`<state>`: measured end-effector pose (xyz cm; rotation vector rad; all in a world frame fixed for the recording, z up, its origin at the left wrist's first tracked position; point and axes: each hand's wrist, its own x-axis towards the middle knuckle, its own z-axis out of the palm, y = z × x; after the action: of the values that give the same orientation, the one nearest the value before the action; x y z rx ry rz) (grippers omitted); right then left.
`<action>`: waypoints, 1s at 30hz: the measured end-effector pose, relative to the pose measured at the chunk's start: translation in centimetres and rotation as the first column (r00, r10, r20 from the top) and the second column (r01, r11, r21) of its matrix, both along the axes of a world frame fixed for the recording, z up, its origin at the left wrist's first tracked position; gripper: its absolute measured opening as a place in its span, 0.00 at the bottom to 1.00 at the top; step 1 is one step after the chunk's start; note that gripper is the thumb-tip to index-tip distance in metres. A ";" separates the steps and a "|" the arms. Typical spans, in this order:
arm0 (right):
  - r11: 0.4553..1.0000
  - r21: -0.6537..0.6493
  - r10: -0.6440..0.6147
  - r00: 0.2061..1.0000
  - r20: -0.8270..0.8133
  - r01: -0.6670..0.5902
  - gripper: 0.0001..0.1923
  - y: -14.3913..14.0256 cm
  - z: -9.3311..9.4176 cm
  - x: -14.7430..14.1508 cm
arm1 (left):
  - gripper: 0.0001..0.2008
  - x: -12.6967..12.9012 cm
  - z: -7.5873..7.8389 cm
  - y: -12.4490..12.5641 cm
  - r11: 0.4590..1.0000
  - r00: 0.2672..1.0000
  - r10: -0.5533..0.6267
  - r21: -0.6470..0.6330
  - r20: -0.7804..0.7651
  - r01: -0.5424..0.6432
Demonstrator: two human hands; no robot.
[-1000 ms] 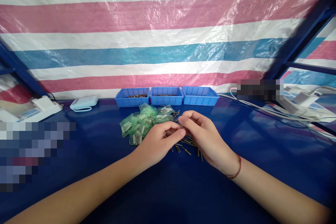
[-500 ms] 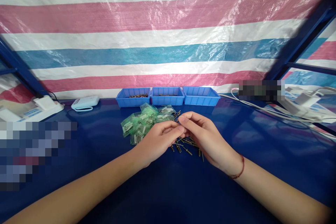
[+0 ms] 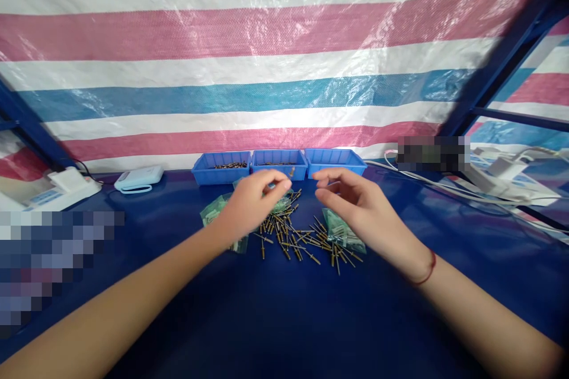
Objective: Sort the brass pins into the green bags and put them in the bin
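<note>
On my feed the two hands, joined at the fingertips half a second ago, are now apart: my left hand [image 3: 251, 204] is closer to the middle bin [image 3: 281, 156], and my right hand [image 3: 362, 201] is off to that bin's right and nearer the camera. Their parting uncovers more of the loose rivets [image 3: 284, 234], which lie scattered on the bench [image 3: 284, 320] in front of the middle bin, brass-coloured bodies and thin stems pointing every way.

I have the left thumb and forefinger pinched on a small brownish piece [image 3: 291, 171], too blurred to name, just in front of the middle bin. My right hand is loosely curled, thumb and forefinger parted, its grip released.

A green bag [image 3: 342, 232] with pale pieces lies in front of the middle bin and to its right, touching some rivets and partly behind my right hand. More green bags [image 3: 213, 208] lie in front of it to the left, partly covered by my left hand.

The left bin [image 3: 221, 176], with small metal parts in it, and the right bin [image 3: 335, 157] flank the middle bin. Well left of it I see a light-blue device [image 3: 140, 177]; well right, pale cables [image 3: 422, 183]. A striped sheet [image 3: 284, 65] hangs behind it.
</note>
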<state>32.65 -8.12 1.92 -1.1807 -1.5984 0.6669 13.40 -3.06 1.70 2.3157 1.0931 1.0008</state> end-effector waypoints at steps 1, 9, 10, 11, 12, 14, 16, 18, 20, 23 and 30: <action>0.999 0.021 -0.038 0.990 0.135 0.035 0.09 0.4 0.0 0.7 | 0.10 -0.1 0.4 1.6 0.994 0.996 0.054 0.099 -0.075 -0.046; 0.993 0.053 -0.094 0.467 0.879 0.101 0.09 1.6 -2.3 1.5 | 0.15 0.6 -0.1 10.5 0.939 0.930 0.310 0.218 -0.199 -0.266; 0.994 0.040 -0.083 0.458 0.885 0.102 0.09 1.5 -2.5 1.3 | 0.16 0.7 -0.4 10.2 0.940 0.930 0.307 0.219 -0.203 -0.262; 0.994 0.025 -0.069 0.459 0.886 0.102 0.08 1.5 -2.5 1.2 | 0.17 0.7 -0.7 9.5 0.944 0.933 0.292 0.218 -0.210 -0.247; 0.995 0.010 -0.055 0.464 0.884 0.099 0.08 1.5 -2.5 1.1 | 0.18 0.7 -0.9 8.6 0.951 0.938 0.269 0.215 -0.218 -0.223; 0.996 -0.004 -0.041 0.472 0.880 0.092 0.08 1.5 -2.5 1.0 | 0.17 0.5 -1.2 6.1 0.966 0.950 0.206 0.203 -0.236 -0.159; 0.997 0.000 -0.039 0.475 0.879 0.082 0.08 1.4 -2.5 1.0 | 0.15 0.2 -1.3 3.3 0.979 0.960 0.134 0.183 -0.245 -0.090; 0.998 0.005 -0.032 0.476 0.879 0.058 0.09 1.3 -2.6 0.9 | 0.13 0.0 -1.4 0.8 0.991 0.975 0.055 0.128 -0.217 -0.028; 0.999 0.030 -0.043 0.499 0.865 0.034 0.10 1.1 -2.6 0.7 | 0.13 -0.1 -1.5 -1.1 0.998 0.988 0.026 0.054 -0.155 -0.017; 0.996 0.091 -0.061 0.674 0.736 -0.009 0.10 0.6 -2.5 -0.1 | 0.13 0.0 -1.9 -3.0 0.993 0.998 0.056 -0.105 -0.025 -0.058; 0.969 -0.165 0.197 0.976 0.088 -0.181 0.12 -1.0 -1.8 -2.2 | 0.12 0.3 -2.6 -4.2 0.920 0.960 0.030 -0.384 0.279 0.083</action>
<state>30.45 -9.14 0.14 -1.2013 -1.7885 0.8804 13.74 -7.24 -0.87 1.8016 1.0318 0.9604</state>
